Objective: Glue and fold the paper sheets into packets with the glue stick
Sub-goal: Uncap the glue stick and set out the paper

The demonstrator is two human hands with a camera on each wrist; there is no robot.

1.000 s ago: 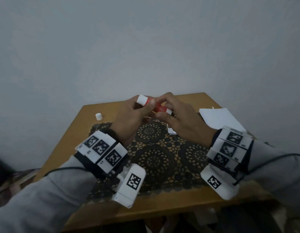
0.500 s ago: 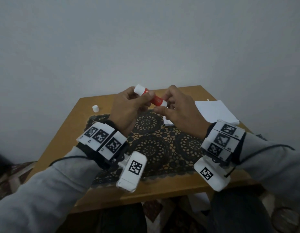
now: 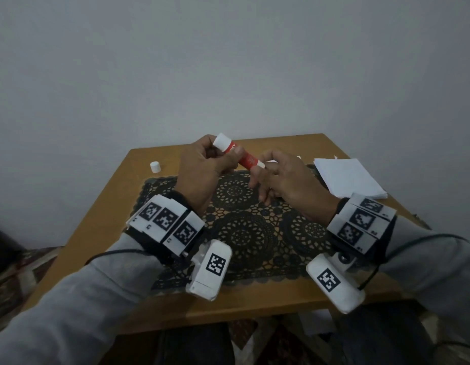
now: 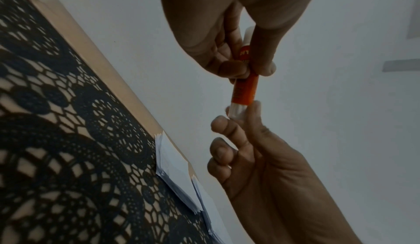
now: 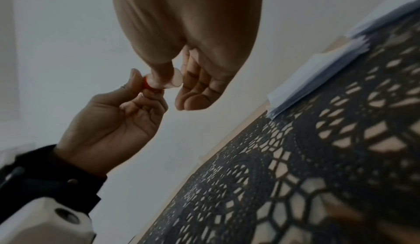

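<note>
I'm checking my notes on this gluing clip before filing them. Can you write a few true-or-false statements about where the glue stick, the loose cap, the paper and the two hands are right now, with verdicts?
1. The left hand grips the glue stick by its red barrel. True.
2. The glue stick lies flat on the lace mat. False: both hands hold it in the air above the mat.
3. The right hand pinches the stick's white end. True.
4. A small white cap stands on the table to the left of the mat. True.
5. The stack of paper sheets sits at the table's left edge. False: it sits on the right side.
</note>
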